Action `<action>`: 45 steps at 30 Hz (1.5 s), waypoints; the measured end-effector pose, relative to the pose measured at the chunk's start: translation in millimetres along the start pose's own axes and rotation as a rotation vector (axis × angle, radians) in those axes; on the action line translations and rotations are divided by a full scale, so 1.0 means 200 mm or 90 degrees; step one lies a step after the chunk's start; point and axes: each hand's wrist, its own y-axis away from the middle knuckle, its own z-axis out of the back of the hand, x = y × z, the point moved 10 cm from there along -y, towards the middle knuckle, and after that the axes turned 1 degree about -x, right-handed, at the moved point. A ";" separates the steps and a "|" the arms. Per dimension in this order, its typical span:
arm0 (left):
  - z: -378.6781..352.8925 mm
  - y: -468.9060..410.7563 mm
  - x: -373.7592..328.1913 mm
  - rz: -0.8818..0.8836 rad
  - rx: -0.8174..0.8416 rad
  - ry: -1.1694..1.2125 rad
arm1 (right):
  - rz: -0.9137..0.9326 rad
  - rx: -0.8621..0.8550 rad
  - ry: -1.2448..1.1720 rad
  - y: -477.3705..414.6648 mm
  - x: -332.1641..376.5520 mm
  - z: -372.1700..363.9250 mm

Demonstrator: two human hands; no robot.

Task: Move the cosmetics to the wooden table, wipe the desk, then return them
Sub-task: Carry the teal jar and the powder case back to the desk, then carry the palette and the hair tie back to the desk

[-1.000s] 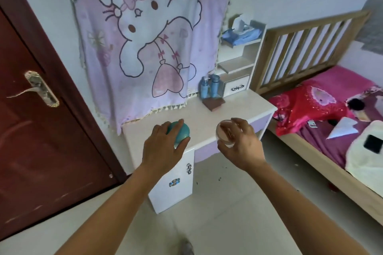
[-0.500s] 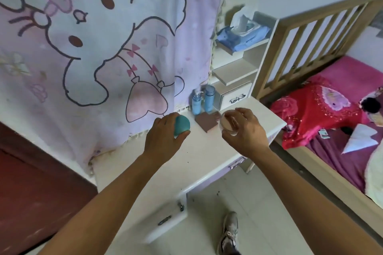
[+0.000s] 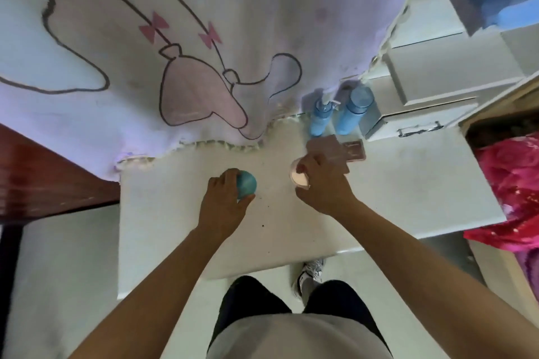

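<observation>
My left hand (image 3: 223,204) is closed around a round teal cosmetic container (image 3: 247,185), held low over the middle of the white desk (image 3: 408,189). My right hand (image 3: 322,183) grips a pale pink round jar (image 3: 298,176), just right of the teal one and close to the desk top. Whether either container touches the surface I cannot tell. Behind my right hand lies a brownish-pink flat palette (image 3: 348,150). At the back stand two blue bottles, a pump bottle (image 3: 320,118) and a capped one (image 3: 351,111).
A pink cartoon blanket (image 3: 180,46) hangs over the desk's back edge. White drawers and shelves (image 3: 420,114) rise at the back right. A dark red door (image 3: 43,178) is on the left, a red and pink bedspread (image 3: 513,189) on the right. My shoe (image 3: 310,274) is under the front edge.
I have stepped up to the desk and the view has tilted down. Both hands, still holding their containers, have come down over the desk top.
</observation>
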 end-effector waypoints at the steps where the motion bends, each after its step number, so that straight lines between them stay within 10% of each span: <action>1: -0.03 -0.02 0.02 0.019 0.000 0.002 | 0.013 0.010 0.008 -0.05 -0.01 -0.03; 20: -0.29 -0.09 0.05 -0.181 0.075 -0.284 | 0.138 0.075 0.241 0.00 0.03 -0.33; 35: -0.23 -0.41 0.02 -0.143 0.164 -0.271 | -0.009 0.130 0.211 -0.37 0.06 -0.29; 45: 0.41 -0.02 0.13 0.018 -0.192 -0.234 | 0.144 -0.051 0.133 -0.21 0.33 0.02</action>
